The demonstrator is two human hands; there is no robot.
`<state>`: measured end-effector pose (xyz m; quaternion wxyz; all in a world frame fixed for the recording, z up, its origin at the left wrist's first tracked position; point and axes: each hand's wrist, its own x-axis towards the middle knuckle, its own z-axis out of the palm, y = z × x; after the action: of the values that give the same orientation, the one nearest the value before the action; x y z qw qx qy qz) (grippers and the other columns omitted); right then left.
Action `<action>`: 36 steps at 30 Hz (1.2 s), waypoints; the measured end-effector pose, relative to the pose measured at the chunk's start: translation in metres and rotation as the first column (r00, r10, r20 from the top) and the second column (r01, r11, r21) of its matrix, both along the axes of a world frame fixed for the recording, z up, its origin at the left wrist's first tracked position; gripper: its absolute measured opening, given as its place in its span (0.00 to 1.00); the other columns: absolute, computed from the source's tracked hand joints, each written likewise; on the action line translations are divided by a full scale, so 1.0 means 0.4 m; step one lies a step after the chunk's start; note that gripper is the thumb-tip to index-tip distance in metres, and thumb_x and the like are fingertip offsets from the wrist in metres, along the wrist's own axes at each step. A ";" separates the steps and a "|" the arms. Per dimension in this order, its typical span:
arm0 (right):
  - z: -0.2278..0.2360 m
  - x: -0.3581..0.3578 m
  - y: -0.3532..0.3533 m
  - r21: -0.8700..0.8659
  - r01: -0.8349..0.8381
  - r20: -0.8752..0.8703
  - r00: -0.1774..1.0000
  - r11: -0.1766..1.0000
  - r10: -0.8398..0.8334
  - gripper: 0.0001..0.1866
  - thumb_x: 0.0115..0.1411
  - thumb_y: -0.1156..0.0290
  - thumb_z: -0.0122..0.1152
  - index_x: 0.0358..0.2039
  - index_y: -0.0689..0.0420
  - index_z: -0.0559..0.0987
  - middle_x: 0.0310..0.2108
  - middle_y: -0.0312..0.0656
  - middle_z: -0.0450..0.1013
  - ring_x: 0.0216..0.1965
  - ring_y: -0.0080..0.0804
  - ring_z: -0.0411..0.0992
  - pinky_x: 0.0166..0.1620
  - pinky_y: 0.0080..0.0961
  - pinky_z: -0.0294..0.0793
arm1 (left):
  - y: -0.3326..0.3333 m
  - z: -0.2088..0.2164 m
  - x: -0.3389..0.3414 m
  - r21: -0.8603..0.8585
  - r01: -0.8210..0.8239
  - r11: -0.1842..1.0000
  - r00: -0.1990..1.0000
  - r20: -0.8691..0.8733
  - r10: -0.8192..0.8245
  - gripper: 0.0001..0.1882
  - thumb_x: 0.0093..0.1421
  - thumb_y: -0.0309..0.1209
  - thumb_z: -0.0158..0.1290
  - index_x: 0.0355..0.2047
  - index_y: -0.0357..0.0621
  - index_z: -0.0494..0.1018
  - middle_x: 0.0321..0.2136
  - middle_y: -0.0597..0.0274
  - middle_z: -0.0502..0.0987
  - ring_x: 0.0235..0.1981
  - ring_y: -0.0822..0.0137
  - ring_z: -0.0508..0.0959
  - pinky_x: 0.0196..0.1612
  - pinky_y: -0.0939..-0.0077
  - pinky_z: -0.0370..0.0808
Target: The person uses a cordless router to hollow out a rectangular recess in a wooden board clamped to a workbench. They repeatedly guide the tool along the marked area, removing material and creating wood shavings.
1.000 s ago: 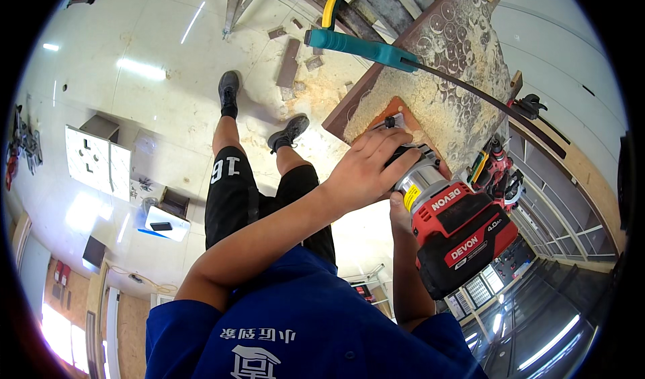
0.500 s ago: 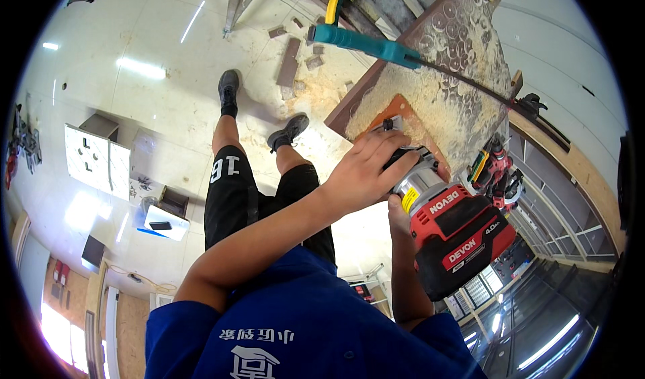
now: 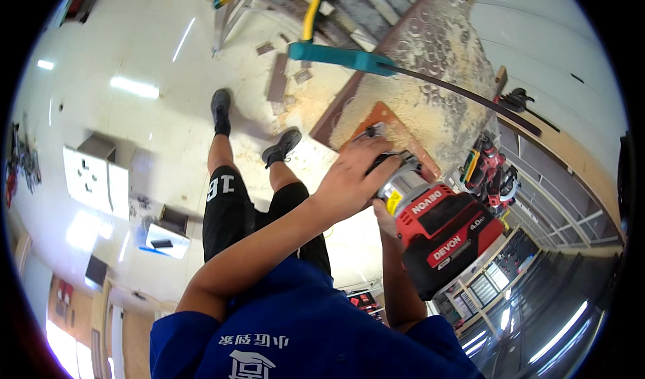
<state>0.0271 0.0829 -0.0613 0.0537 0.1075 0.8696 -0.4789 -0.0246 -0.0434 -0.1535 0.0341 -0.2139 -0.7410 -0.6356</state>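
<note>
A cordless trim router (image 3: pixel 440 221), with a silver base and a red and black battery body, leans over an orange template plate (image 3: pixel 406 137). Wrapped over the front of its silver base is my left hand (image 3: pixel 356 181). My right hand (image 3: pixel 385 219) grips the router's near side, with most of its fingers hidden behind the tool. Under the plate lies a brown board (image 3: pixel 336 114), thickly covered in pale sawdust and marked with many ring-shaped cuts. The router's bit is hidden from view.
A teal clamp (image 3: pixel 342 57) with yellow and black handles and a dark bar crosses the board. Offcuts (image 3: pixel 277 77) and sawdust lie on the floor. More power tools (image 3: pixel 494 171) are at the right. A white box-like piece (image 3: pixel 97 181) stands at left.
The whole view has shifted, so board, clamp and router appear farther left. Both hands keep their grip, and the router stays at about the same place on the plate.
</note>
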 end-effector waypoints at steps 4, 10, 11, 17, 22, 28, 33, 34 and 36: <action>0.046 -0.021 -0.018 -0.127 0.146 0.234 0.966 0.981 -0.114 0.47 0.57 0.54 0.71 0.67 0.58 0.53 0.62 0.47 0.60 0.63 0.41 0.63 0.67 0.40 0.63 | -0.001 -0.001 -0.011 0.035 0.025 0.999 0.999 0.032 -0.026 0.27 0.47 0.27 0.59 0.50 0.40 0.72 0.52 0.47 0.72 0.56 0.44 0.72 0.60 0.49 0.68; -0.071 0.014 0.064 -0.499 0.333 0.378 0.915 0.800 -0.145 0.35 0.59 0.63 0.69 0.63 0.48 0.61 0.60 0.43 0.63 0.60 0.38 0.66 0.58 0.41 0.75 | 0.002 -0.019 -0.012 -0.018 0.018 1.000 1.000 0.026 -0.018 0.24 0.49 0.27 0.58 0.49 0.41 0.71 0.54 0.46 0.71 0.56 0.44 0.73 0.59 0.51 0.68; -0.053 0.015 0.037 -0.343 0.165 0.174 0.979 0.925 -0.109 0.37 0.56 0.70 0.72 0.62 0.48 0.61 0.61 0.43 0.62 0.60 0.37 0.66 0.58 0.42 0.75 | 0.000 -0.018 -0.012 -0.019 0.028 0.999 0.999 0.034 -0.027 0.24 0.49 0.27 0.58 0.49 0.40 0.71 0.54 0.46 0.71 0.56 0.43 0.73 0.59 0.51 0.68; -0.074 -0.014 -0.007 -0.216 0.218 -0.135 0.959 0.952 -0.251 0.55 0.31 0.60 0.90 0.61 0.53 0.69 0.59 0.46 0.63 0.58 0.40 0.67 0.59 0.34 0.70 | 0.002 -0.025 -0.008 -0.023 0.051 0.998 0.997 0.059 -0.050 0.24 0.49 0.30 0.59 0.48 0.39 0.71 0.55 0.44 0.71 0.55 0.42 0.72 0.59 0.50 0.67; -0.052 -0.045 -0.021 -0.184 0.327 -0.051 0.939 0.927 -0.341 0.26 0.60 0.62 0.70 0.55 0.56 0.73 0.46 0.44 0.74 0.46 0.29 0.74 0.49 0.28 0.75 | -0.005 -0.033 -0.006 -0.018 0.055 0.998 0.996 0.074 -0.054 0.25 0.52 0.34 0.61 0.49 0.40 0.67 0.53 0.43 0.71 0.56 0.41 0.71 0.59 0.49 0.68; -0.043 -0.045 0.013 -0.670 0.571 0.398 0.816 0.474 -0.420 0.21 0.65 0.66 0.65 0.56 0.56 0.73 0.47 0.44 0.74 0.48 0.29 0.74 0.51 0.28 0.75 | -0.003 -0.043 0.007 0.042 0.086 0.995 0.988 0.127 -0.090 0.29 0.60 0.33 0.60 0.57 0.45 0.60 0.58 0.42 0.67 0.59 0.44 0.70 0.63 0.49 0.65; -0.102 -0.037 0.054 -0.032 0.065 -0.397 0.915 0.997 -0.072 0.36 0.44 0.68 0.72 0.57 0.52 0.75 0.54 0.48 0.69 0.52 0.49 0.71 0.52 0.37 0.75 | -0.070 -0.028 0.002 -0.147 0.076 0.986 0.973 0.226 -0.042 0.29 0.61 0.32 0.59 0.61 0.45 0.62 0.61 0.44 0.65 0.62 0.45 0.68 0.66 0.49 0.63; -0.098 -0.036 0.052 -0.051 0.087 -0.402 0.910 0.995 -0.100 0.33 0.46 0.68 0.73 0.55 0.53 0.76 0.53 0.48 0.70 0.52 0.49 0.72 0.52 0.37 0.76 | -0.070 -0.031 -0.004 -0.160 0.086 0.983 0.973 0.226 -0.048 0.29 0.61 0.32 0.59 0.61 0.45 0.62 0.61 0.44 0.65 0.62 0.45 0.68 0.65 0.49 0.63; -0.095 -0.043 0.049 -0.104 0.130 -0.423 0.892 0.986 -0.162 0.27 0.49 0.68 0.73 0.52 0.53 0.79 0.51 0.50 0.71 0.50 0.48 0.75 0.50 0.37 0.77 | -0.066 -0.034 -0.031 -0.193 0.108 0.975 0.976 0.210 -0.067 0.29 0.61 0.32 0.60 0.61 0.45 0.62 0.61 0.44 0.66 0.62 0.45 0.68 0.65 0.50 0.63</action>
<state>0.0098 0.1025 -0.0992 -0.1714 0.0622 0.8314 -0.5250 -0.0368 -0.0698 -0.1669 -0.0913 -0.1831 -0.7914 -0.5760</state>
